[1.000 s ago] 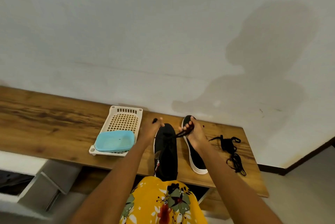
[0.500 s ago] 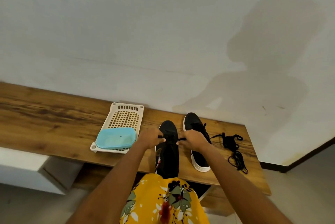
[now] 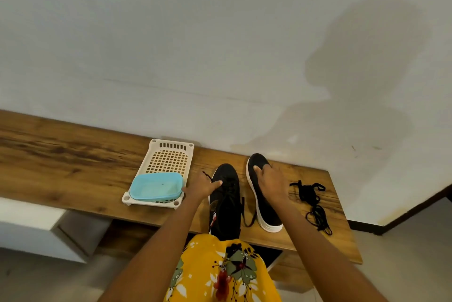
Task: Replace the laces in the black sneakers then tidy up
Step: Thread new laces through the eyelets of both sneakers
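At lower centre of the frame, a person's left hand (image 3: 201, 185) pinches a lace end (image 3: 207, 175) at one black sneaker (image 3: 226, 200); the right hand (image 3: 270, 180) rests with fingers spread on the second sneaker (image 3: 263, 194). Loose laces (image 3: 311, 200) lie right, so lacing and tidying appear unfinished.

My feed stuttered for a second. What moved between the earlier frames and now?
The right hand let go of the lace and moved onto the right sneaker. The left hand still pinches a lace end beside the left sneaker. Basket, blue tub and loose laces stayed put.
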The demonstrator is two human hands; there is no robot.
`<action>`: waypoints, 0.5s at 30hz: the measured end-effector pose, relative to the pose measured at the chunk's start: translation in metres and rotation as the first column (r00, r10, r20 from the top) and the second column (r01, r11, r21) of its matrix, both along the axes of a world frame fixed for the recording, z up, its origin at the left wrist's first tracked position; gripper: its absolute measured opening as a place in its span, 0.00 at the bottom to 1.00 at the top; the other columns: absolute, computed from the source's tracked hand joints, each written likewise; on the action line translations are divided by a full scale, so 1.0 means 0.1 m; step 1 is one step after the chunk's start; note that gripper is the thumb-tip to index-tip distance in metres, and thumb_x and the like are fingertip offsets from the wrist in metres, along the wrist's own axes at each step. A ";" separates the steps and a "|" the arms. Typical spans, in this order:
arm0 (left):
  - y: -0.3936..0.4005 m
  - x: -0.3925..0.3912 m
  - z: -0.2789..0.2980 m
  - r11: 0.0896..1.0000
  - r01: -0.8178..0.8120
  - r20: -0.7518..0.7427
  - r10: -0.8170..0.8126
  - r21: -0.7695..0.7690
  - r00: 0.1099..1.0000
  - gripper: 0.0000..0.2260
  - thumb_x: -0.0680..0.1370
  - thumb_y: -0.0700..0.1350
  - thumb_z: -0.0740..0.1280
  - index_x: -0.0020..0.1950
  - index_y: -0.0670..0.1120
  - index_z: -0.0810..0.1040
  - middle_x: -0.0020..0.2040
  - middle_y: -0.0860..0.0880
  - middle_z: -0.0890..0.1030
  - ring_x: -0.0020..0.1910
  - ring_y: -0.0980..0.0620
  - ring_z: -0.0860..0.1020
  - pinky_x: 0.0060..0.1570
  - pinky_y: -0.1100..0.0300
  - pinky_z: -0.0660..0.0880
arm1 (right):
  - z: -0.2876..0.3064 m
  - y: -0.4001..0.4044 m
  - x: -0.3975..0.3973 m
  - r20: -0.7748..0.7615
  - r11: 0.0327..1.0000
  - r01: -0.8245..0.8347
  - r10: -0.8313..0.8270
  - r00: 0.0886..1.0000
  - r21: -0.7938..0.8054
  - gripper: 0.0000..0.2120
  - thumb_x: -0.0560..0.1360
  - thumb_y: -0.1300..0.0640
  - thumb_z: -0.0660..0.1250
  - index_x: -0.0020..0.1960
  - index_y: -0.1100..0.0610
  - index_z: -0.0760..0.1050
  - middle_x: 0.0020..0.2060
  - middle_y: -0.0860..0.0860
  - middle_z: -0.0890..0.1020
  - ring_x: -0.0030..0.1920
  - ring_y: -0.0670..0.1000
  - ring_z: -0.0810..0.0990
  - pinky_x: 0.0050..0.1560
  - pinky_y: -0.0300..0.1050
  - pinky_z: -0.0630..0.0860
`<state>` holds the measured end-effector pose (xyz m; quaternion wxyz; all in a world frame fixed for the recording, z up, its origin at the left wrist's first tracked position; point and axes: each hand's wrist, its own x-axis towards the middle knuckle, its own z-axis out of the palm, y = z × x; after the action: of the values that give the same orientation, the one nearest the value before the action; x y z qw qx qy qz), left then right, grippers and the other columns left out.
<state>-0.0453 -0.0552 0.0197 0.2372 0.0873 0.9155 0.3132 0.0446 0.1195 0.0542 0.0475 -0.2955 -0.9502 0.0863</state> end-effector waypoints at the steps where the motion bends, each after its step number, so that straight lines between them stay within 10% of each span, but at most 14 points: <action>1: 0.00 0.04 0.01 0.987 0.062 -0.066 -0.072 -0.148 0.995 0.31 0.75 0.62 0.63 0.70 0.44 0.62 0.67 0.45 0.72 0.68 0.43 0.68 0.69 0.40 0.54 | 0.00 -0.03 0.03 0.051 0.999 0.003 0.000 0.999 -0.052 0.22 0.82 0.45 0.52 0.47 0.60 0.76 0.47 0.57 0.79 0.49 0.57 0.79 0.42 0.48 0.71; 6: 0.03 0.25 0.04 0.815 0.112 -0.296 -0.330 -0.568 0.896 0.29 0.78 0.63 0.55 0.71 0.44 0.62 0.68 0.42 0.70 0.69 0.42 0.67 0.69 0.38 0.53 | -0.31 -0.34 0.15 0.236 0.884 0.104 0.007 0.972 -0.456 0.22 0.80 0.44 0.58 0.35 0.58 0.73 0.29 0.49 0.75 0.31 0.49 0.73 0.41 0.44 0.73; 11: 0.02 0.19 -0.11 0.923 0.362 -0.370 -0.384 -0.130 0.846 0.20 0.76 0.51 0.64 0.67 0.50 0.68 0.66 0.48 0.70 0.66 0.48 0.68 0.67 0.48 0.63 | -0.50 -0.49 0.14 0.024 0.790 -0.007 0.027 0.999 -0.613 0.18 0.76 0.50 0.67 0.62 0.57 0.70 0.55 0.53 0.77 0.52 0.53 0.78 0.46 0.45 0.73; 15: 0.00 0.21 -0.18 0.868 0.475 -0.337 -0.494 -0.141 0.802 0.20 0.75 0.48 0.66 0.67 0.49 0.70 0.61 0.49 0.74 0.60 0.50 0.73 0.61 0.53 0.69 | -0.51 -0.56 0.14 0.004 0.935 -0.146 0.155 0.988 -0.323 0.20 0.74 0.54 0.68 0.65 0.53 0.69 0.59 0.50 0.75 0.56 0.52 0.77 0.50 0.46 0.76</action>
<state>-0.0239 -0.0549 0.0014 0.1387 0.3683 0.8977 0.1979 0.0586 0.0632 0.0028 -0.0219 -0.2269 -0.9438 0.2393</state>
